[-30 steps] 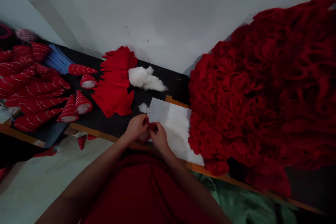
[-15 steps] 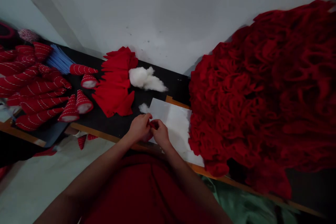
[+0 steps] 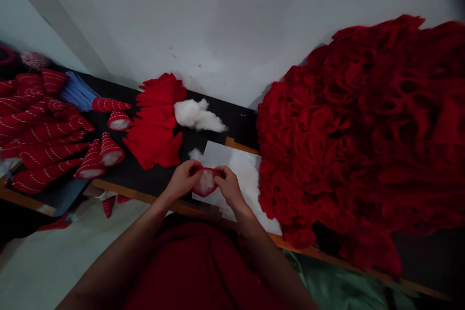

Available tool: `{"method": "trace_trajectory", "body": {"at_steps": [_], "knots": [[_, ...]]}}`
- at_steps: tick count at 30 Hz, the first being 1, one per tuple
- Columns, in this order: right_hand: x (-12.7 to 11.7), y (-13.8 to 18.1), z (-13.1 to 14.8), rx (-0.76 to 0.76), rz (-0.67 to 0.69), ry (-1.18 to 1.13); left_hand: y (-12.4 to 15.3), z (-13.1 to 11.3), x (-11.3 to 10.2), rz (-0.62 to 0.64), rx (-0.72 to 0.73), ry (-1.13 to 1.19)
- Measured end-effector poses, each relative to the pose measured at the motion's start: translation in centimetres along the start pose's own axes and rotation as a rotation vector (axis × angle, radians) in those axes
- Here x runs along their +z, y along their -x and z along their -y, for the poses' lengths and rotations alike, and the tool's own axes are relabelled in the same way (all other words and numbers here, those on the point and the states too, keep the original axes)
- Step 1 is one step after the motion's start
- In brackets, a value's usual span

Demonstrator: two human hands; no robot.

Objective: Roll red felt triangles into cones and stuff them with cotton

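My left hand [image 3: 182, 179] and my right hand [image 3: 227, 186] both pinch the rim of a small red fabric pouch [image 3: 205, 182], which is stuffed with white cotton filling. The pouch is held just above a sheet of white paper [image 3: 232, 167]. A small tuft of cotton [image 3: 195, 155] lies at the paper's far corner, close to my left hand. A larger wad of white cotton [image 3: 194, 114] sits farther back on the black tabletop [image 3: 214, 131], beside a pile of flat red felt pieces [image 3: 156, 123].
Red cones with white stitching [image 3: 51, 128] are heaped at the left, next to a bundle of blue strands [image 3: 78, 92]. A huge mound of ruffled dark red fabric [image 3: 363, 135] fills the right. The table has a wooden edge [image 3: 145, 197], with a white wall behind.
My hands have drawn apart slightly and turned the red pouch, so its opening and white filling now show. The view has shifted a little, moving the table lower in the frame.
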State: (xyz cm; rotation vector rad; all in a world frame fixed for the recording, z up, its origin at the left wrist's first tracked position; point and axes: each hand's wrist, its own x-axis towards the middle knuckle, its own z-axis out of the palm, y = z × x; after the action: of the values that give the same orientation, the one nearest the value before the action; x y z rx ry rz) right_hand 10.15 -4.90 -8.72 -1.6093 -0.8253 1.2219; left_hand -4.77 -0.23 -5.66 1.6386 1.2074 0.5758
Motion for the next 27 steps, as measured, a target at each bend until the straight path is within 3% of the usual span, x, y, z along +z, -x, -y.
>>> {"method": "trace_trajectory", "body": {"at_steps": [6, 10, 13, 19, 22, 25, 27], "knots": [[0.2, 0.7, 0.3, -0.047, 0.051, 0.08, 0.0, 0.0, 1.3, -0.067, 0.024, -0.15], [0.5, 0.7, 0.0, -0.052, -0.028, 0.266, 0.3, -0.5, 2.1, -0.048, 0.072, -0.277], [0.4, 0.5, -0.4, -0.025, -0.085, 0.246, 0.5, -0.7, 2.1, -0.082, 0.106, -0.359], [0.2, 0.1, 0.0, 0.011, -0.106, 0.108, 0.5, 0.3, 1.2, -0.12, 0.066, -0.137], [0.5, 0.2, 0.3, 0.025, -0.103, 0.035, 0.5, 0.6, 1.2, -0.09, -0.003, -0.143], [0.6, 0.5, 0.6, 0.025, -0.093, -0.002, 0.5, 0.2, 1.5, -0.177, -0.024, -0.174], [0.3, 0.6, 1.0, 0.036, -0.089, -0.04, 0.5, -0.2, 1.2, -0.201, -0.033, -0.054]]}}
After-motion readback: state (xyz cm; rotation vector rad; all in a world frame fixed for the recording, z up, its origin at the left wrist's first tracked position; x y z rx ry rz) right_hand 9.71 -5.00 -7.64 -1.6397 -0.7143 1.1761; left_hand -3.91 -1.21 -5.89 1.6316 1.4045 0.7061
